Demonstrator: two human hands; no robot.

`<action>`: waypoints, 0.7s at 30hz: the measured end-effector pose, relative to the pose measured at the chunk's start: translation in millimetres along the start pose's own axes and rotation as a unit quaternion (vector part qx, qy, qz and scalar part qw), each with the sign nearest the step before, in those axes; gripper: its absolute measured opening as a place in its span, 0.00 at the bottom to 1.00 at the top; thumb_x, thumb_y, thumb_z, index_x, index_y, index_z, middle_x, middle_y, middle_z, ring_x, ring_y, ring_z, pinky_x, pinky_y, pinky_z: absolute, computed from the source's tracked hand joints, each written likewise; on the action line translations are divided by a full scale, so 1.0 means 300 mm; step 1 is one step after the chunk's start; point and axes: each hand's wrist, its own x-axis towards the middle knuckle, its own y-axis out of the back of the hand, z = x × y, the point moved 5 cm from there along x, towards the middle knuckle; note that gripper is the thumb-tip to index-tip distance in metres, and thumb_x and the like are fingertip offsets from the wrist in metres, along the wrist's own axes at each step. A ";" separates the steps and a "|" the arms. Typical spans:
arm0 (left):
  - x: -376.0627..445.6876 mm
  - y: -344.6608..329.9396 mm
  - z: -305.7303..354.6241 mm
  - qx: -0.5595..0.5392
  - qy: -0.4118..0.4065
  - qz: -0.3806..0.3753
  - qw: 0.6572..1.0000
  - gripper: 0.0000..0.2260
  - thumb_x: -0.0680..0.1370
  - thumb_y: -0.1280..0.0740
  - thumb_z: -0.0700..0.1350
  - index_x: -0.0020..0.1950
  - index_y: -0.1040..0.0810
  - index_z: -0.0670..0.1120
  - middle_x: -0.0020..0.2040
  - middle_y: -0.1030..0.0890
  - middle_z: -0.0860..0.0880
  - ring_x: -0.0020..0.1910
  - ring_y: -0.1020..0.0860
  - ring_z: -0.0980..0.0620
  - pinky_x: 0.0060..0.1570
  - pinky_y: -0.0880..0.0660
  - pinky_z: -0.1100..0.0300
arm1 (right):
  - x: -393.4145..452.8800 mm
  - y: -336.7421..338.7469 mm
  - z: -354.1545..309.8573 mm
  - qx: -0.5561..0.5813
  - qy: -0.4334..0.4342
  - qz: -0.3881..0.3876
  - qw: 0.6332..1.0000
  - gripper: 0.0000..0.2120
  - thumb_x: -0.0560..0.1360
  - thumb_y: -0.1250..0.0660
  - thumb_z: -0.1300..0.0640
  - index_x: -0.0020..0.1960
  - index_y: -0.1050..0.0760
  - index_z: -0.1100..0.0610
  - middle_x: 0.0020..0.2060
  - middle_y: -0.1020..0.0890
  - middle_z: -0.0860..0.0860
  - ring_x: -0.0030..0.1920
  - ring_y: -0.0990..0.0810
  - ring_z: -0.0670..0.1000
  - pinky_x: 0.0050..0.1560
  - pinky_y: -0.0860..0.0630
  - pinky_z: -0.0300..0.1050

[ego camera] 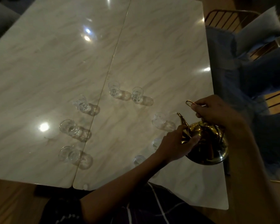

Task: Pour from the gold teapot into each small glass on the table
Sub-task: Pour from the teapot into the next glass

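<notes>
We hold the gold teapot (207, 143) just above the tabletop (55, 62) at its right edge, our right hand (217, 112) gripping the handle from above and our left hand (176, 143) steadying the body, thumb pressed on its side. The spout (182, 119) points at the nearest small glass (158, 119), just beside its rim. If we tip too fast, the stream may overshoot that narrow mouth, and our left forearm lies close over two more glasses (157, 143) and could knock them.
</notes>
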 end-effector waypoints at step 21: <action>-0.003 0.006 -0.002 -0.001 -0.002 -0.003 1.000 0.27 0.79 0.37 0.63 0.73 0.33 0.50 0.64 0.20 0.48 0.57 0.18 0.49 0.51 0.20 0.54 | -0.003 -0.003 -0.005 -0.010 0.004 -0.007 1.000 0.15 0.81 0.37 0.55 0.64 0.23 0.60 0.38 0.20 0.52 0.38 0.22 0.50 0.33 0.30 0.41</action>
